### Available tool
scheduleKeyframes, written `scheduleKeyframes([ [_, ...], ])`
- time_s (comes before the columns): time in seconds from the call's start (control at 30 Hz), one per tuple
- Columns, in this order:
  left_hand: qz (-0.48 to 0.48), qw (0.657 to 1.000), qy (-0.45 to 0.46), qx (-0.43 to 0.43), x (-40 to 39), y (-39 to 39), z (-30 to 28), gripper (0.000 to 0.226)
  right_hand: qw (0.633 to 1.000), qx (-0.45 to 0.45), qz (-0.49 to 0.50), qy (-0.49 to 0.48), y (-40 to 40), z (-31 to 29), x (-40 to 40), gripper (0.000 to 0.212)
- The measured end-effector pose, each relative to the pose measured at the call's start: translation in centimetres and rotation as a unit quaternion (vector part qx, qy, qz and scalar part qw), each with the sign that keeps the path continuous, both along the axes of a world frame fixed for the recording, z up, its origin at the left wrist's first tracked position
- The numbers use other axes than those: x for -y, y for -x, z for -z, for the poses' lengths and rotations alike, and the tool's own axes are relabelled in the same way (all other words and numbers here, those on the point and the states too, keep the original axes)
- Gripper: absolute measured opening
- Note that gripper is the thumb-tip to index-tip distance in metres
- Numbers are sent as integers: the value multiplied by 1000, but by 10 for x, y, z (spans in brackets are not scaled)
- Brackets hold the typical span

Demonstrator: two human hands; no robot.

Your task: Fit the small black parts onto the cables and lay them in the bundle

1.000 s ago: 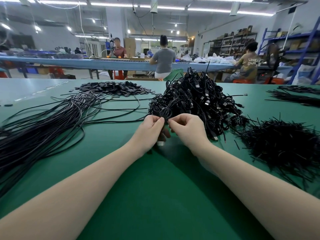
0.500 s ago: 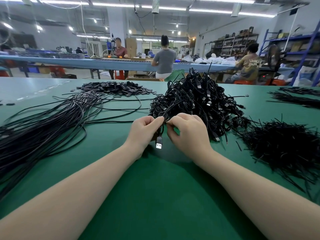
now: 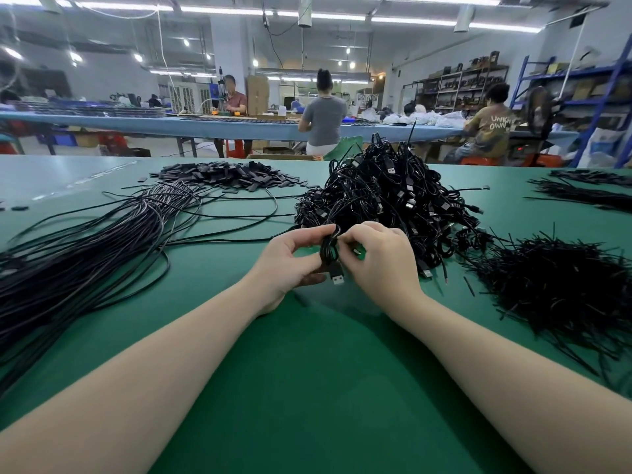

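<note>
While both forearms reach fwd, left hand (image 3: 290, 260) grip pinches coiled cable (image 3: 329, 249), right hand (image 3: 378, 260) grip pinches same.

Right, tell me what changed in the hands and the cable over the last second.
Both hands drew back from the tangled cable heap toward the person, bringing a coiled cable with them. Its USB plug, hidden a second ago, now hangs below the left hand and right hand, which pinch the coil from either side. The long cable bundle, flat black parts and tie pile stayed put.
</note>
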State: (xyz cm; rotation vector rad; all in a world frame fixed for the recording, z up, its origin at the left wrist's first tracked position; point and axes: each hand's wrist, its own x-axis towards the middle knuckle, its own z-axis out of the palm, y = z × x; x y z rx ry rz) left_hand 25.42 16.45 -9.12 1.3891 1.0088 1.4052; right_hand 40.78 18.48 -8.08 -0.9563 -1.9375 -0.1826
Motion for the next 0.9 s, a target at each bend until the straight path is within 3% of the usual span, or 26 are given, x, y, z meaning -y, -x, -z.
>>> scheduleKeyframes([
  [0.2,-71,994,-64,-55,-1,2,1,29,999,-10,-29,17,-2,1,-2,6],
  [0.33,-110,991,-45,-55,-4,0,0,3,999,-20,-27,-4,4,1,0,7],
  [0.47,-138,990,2,-15,-5,1,-1,22,997,20,-1,-75,7,2,3,8],
  [0.53,-123,992,31,24,-2,3,-3,28,994,37,9,-102,7,2,3,9],
  [0.67,-93,994,38,37,1,5,-7,17,992,50,-2,-115,8,1,4,7],
  [0.83,-52,995,68,52,1,7,-10,14,997,33,-27,-71,7,-1,4,3],
  [0.9,-20,996,73,38,1,8,-10,25,998,16,-17,-55,5,-1,2,1],
])
